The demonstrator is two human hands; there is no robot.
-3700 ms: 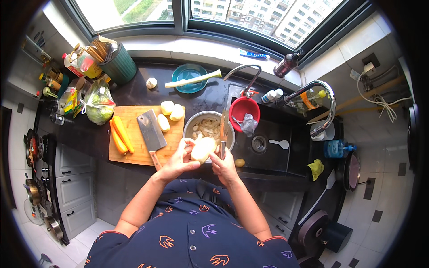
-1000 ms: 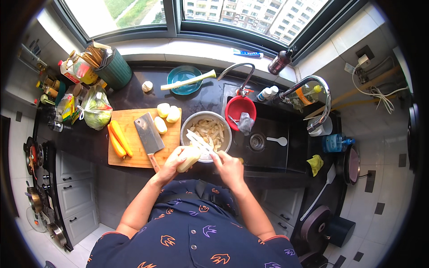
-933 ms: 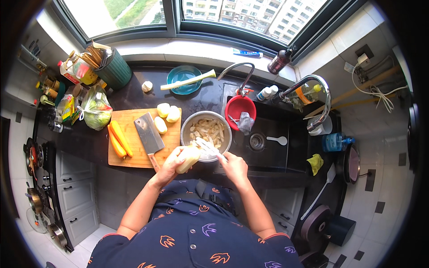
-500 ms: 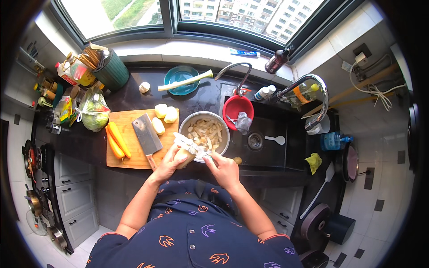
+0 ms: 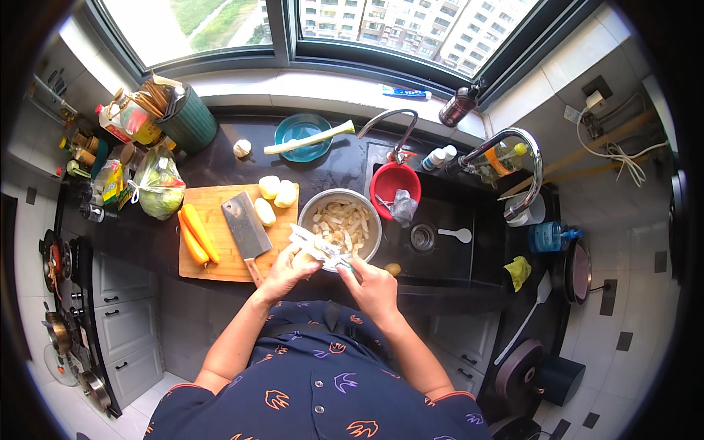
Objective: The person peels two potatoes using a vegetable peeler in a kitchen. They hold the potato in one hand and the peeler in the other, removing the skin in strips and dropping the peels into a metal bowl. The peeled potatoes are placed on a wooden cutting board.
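Over the near rim of a metal bowl [image 5: 375, 253], my two hands meet. My left hand [image 5: 287, 277] is closed around a potato, mostly hidden by fingers. A white peeler [image 5: 317, 246], blurred, lies across it, and my right hand [image 5: 372, 287] grips its end. Pale and brownish peelings [image 5: 342, 220] fill much of the bowl. Left of it a wooden cutting board [image 5: 233, 270] carries several peeled potatoes [image 5: 265, 212], a cleaver [image 5: 247, 226] and orange carrots [image 5: 198, 233]. Beside my right hand, a small unpeeled potato [image 5: 393, 269] sits by the sink.
A dark sink [image 5: 447, 264] holds a red basin [image 5: 386, 208] and a white spoon [image 5: 456, 235]. Two curved faucets stand behind it. At the back are a teal plate [image 5: 301, 157] with a leek [image 5: 312, 140] across it and a garlic bulb [image 5: 242, 148]. A bagged vegetable [image 5: 158, 185] stands left.
My hands keep close together over the bowl's near rim. The white peeler and the potato have turned slightly, so less of the potato shows. The whole view has shifted a little.
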